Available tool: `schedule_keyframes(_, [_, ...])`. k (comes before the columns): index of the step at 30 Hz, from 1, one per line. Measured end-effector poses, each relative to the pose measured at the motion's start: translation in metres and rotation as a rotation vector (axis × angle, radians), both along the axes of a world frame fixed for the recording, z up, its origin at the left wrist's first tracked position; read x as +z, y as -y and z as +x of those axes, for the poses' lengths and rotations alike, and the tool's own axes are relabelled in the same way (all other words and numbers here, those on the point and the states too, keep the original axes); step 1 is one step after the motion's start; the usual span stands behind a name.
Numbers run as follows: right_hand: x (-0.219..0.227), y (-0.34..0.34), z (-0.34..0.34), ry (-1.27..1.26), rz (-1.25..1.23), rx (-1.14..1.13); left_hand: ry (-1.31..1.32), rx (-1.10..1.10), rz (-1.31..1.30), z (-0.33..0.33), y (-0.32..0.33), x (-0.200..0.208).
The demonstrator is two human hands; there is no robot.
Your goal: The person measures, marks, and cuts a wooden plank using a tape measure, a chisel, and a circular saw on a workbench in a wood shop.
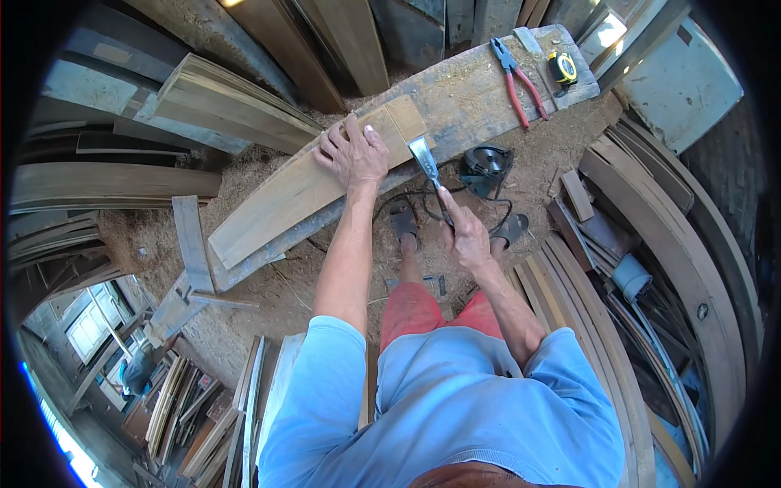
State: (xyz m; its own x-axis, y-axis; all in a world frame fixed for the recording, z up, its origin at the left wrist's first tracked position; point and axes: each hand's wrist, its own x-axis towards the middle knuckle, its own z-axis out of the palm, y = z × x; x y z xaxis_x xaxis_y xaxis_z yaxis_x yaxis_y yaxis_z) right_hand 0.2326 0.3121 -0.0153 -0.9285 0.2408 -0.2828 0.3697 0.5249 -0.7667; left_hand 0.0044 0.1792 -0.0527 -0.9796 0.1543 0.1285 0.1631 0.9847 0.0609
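A light wooden board (281, 207) lies along a long worn workbench (460, 98). My left hand (355, 153) rests on the board with its fingers spread, pressing it from above. In my right hand (469, 232) is a wide-bladed chisel (426, 161), gripped by its dark handle. The blade points up and left, its edge at the board's near side close to the far right end. A line or joint crosses the board there, setting off a short end piece (406, 117). Whether the edge cuts into the wood I cannot tell.
Red-handled pliers (516, 81) and a yellow-and-black tape measure (562, 68) lie on the bench's right end. A corded power tool (486, 169) sits on the sawdust-covered floor below, by my sandalled feet. Stacked planks (675, 236) stand to the right; more lumber (228, 102) leans behind the bench.
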Motion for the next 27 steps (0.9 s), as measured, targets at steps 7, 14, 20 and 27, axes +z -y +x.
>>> schedule_keyframes(7, [0.004,0.0,-0.039,0.028,0.033,0.008,0.062,0.016,0.037,0.001,0.0,0.002])
schedule_keyframes(14, [0.014,0.005,-0.042,0.055,0.083,0.021,-0.007,0.004,0.052,-0.007,0.001,-0.004])
schedule_keyframes(20, [0.017,0.006,-0.037,0.117,0.085,0.038,0.025,0.001,0.065,0.0,0.0,0.004])
schedule_keyframes(27, [-0.001,0.004,-0.049,-0.009,0.108,0.013,0.03,0.02,0.008,-0.011,-0.002,0.003])
